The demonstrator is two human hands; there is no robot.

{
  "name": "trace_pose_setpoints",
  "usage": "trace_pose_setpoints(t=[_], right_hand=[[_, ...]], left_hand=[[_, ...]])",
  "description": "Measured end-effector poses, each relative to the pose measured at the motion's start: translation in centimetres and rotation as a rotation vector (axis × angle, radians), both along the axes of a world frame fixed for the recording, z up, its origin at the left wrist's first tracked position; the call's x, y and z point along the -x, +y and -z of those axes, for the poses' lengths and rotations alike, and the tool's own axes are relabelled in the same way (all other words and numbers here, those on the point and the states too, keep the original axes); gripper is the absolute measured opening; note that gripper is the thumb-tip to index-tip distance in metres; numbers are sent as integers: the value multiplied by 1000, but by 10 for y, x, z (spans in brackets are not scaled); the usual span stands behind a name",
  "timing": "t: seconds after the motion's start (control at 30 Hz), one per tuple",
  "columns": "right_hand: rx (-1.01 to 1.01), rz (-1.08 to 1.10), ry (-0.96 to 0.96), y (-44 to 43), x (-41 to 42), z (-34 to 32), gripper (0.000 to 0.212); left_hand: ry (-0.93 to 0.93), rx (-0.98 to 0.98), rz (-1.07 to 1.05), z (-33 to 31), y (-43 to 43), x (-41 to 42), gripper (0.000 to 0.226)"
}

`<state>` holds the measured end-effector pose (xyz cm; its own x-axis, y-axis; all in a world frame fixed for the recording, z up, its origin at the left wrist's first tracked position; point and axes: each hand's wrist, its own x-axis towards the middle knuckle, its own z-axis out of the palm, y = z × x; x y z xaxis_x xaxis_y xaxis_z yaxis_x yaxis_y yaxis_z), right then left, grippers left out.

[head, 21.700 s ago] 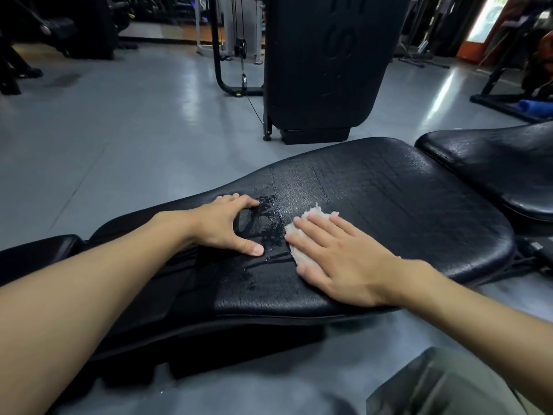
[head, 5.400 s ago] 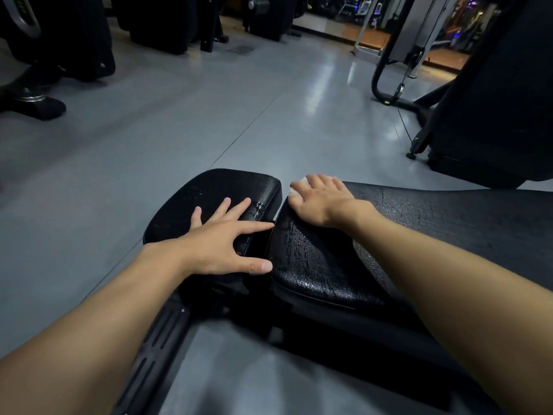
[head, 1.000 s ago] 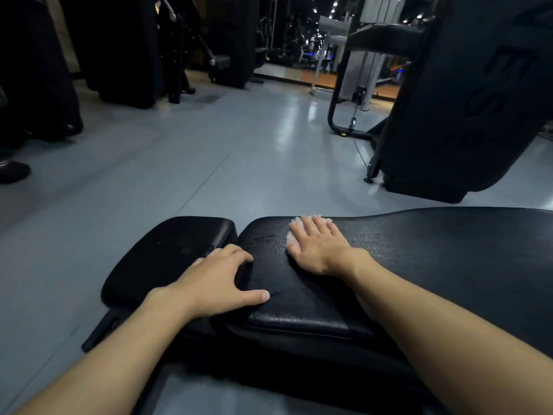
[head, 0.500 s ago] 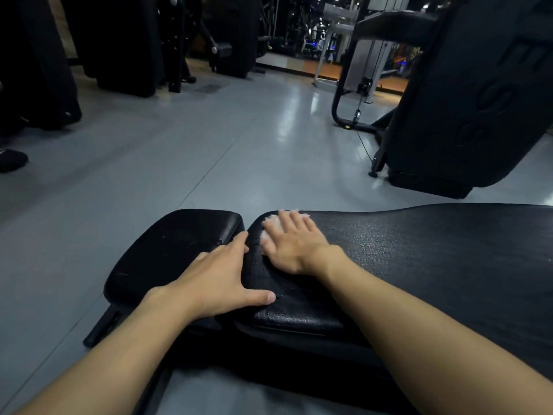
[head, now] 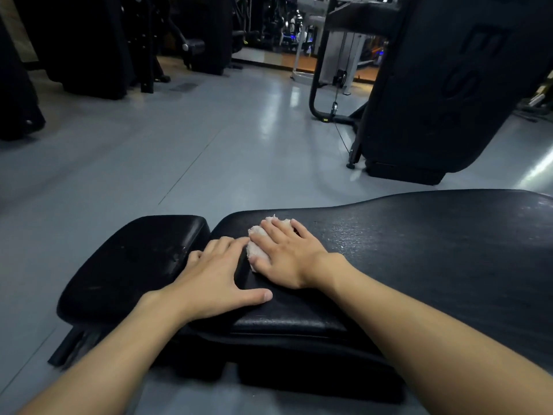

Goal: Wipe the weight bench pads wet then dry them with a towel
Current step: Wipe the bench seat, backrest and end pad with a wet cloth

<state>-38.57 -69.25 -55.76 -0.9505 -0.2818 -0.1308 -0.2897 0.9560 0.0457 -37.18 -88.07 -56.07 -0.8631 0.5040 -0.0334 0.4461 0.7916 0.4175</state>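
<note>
Lying flat on the bench pads (head: 419, 250), left hand (head: 209, 280) bare, right hand (head: 284, 259) pressing a cloth (head: 254, 253).

The long pad (head: 434, 250) runs bare to the right; wide grey floor (head: 149, 160) lies beyond it. A black machine (head: 449, 85) stands past the far edge, seemingly well apart.

A wadded white cloth (head: 255, 250) lies on the black, wet-speckled long pad (head: 419, 250), at its end near the small pad (head: 134, 259).
</note>
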Motion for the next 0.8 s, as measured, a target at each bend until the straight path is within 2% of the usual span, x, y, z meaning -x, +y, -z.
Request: trace_pose_setpoints(t=[0.13,0.3,0.6,0.8], right_hand=[[-8,77,17,42,-13,-13,63],[-30,222,24,115,-30,-31,63],[-53,523,61,267,-85,-72,62],[-44,664,86,336,-117,-87,60]], left_hand=[[21,38,70,-10,43,0,104],[34,53,157,-27,112,-5,108],[60,78,331,-57,234,-21,88],[71,133,366,-67,292,-37,91]])
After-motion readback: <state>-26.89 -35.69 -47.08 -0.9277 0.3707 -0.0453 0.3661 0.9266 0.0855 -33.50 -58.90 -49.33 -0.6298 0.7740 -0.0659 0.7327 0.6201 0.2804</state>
